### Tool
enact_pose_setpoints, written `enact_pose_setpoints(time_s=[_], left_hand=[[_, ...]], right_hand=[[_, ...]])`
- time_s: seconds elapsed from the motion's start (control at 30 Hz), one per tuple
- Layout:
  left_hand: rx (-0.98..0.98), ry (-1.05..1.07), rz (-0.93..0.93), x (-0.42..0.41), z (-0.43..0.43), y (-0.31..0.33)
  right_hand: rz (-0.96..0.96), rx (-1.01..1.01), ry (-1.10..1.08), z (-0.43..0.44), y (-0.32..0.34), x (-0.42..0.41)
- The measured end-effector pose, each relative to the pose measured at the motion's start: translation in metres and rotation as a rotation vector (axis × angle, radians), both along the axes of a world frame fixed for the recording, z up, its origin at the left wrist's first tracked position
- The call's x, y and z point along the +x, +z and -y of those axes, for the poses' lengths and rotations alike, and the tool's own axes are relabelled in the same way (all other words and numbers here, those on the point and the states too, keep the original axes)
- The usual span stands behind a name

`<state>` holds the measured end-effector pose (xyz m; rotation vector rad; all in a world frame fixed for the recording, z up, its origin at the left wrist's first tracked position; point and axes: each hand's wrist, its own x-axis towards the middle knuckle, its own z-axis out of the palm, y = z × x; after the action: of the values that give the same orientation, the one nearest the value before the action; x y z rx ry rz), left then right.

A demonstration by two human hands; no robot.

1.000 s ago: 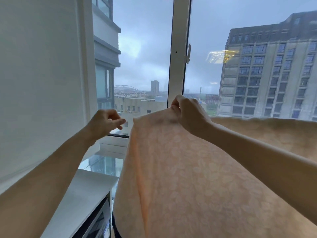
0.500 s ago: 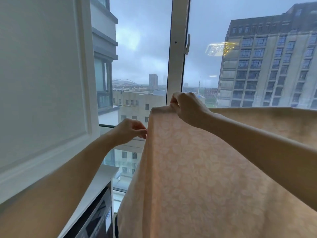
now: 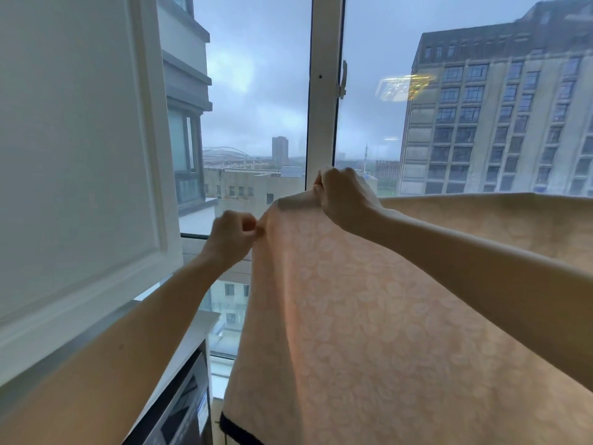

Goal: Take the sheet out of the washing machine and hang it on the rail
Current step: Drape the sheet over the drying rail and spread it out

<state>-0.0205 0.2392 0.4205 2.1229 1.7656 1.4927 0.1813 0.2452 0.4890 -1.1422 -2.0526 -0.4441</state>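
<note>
Peach sheet [image 3: 369, 316], soft leafy weave, draped; right hand [image 3: 345, 195] grips top edge, left hand [image 3: 232, 234] pinches side hem.

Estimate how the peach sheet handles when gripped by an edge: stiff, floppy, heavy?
Likely floppy: the sheet hangs in soft folds below the right hand gripping its top edge. Probably light for its size: the left hand seems to hold its side edge with only a fingertip pinch. Expect sag wherever unsupported.
</note>
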Motion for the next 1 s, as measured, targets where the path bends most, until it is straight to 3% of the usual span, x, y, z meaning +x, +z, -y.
enact_pose_setpoints(time_s=[0.1, 0.17, 0.33, 0.4, 0.47, 0.6, 0.73, 0.83, 1.0], left_hand=[[0.195, 0.094, 0.128, 0.001, -0.002, 0.024], [0.223, 0.079, 0.125, 0.006, -0.005, 0.033], [0.025, 0.08, 0.033, 0.01, -0.014, 0.017], [-0.117, 0.054, 0.051, 0.005, -0.016, 0.009], [-0.132, 0.0, 0.114, 0.006, -0.014, 0.009], [0.123, -0.042, 0.126, 0.027, -0.004, 0.026], [0.179, -0.077, -0.064, 0.051, 0.0, 0.029], [0.326, -0.059, -0.218, 0.062, 0.003, 0.025], [0.398, -0.062, -0.24, 0.08, -0.001, 0.026]], right_hand=[[-0.059, 0.038, -0.075, -0.007, 0.019, 0.005], [-0.082, 0.027, -0.087, -0.01, 0.027, 0.01], [-0.024, -0.017, -0.08, -0.004, 0.014, 0.026], [-0.017, 0.006, -0.06, -0.001, 0.013, 0.037], [0.001, -0.025, -0.027, 0.001, 0.014, 0.05], [0.047, -0.077, -0.009, 0.003, 0.012, 0.071], [0.058, -0.061, -0.047, 0.009, 0.011, 0.09], [0.086, -0.055, -0.055, 0.016, 0.015, 0.11], [0.119, -0.045, -0.051, 0.026, 0.016, 0.146]])
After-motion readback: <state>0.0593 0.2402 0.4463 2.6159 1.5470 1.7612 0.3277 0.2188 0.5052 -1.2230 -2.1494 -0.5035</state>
